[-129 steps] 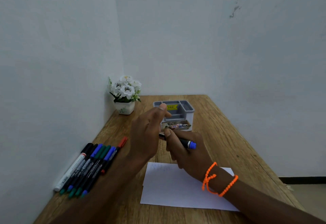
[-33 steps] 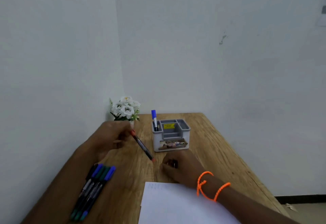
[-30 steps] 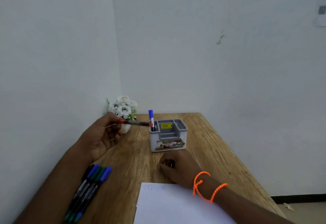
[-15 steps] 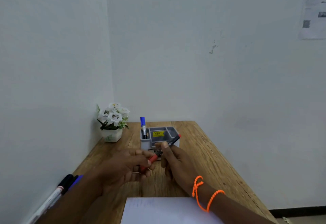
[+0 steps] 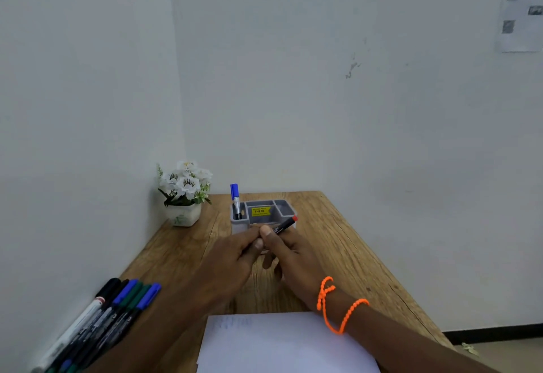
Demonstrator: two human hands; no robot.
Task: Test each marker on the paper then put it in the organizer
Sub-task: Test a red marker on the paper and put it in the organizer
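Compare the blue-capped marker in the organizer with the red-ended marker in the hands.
The blue-capped marker stands upright in the left compartment of the organizer; the red-ended marker lies tilted in the air in front of it. Nothing touches the blue-capped one; the red-ended one is gripped by the right hand, and the left hand pinches its near end. The visible ends differ: blue against red. Both have dark barrels.

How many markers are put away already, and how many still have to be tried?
One is done: a blue-capped marker stands in the organizer, left compartment. In hand: a red marker, held above the table by both the left hand and the right hand; it has not touched the paper yet. Left: a row of markers by the wall, about six, though they overlap.
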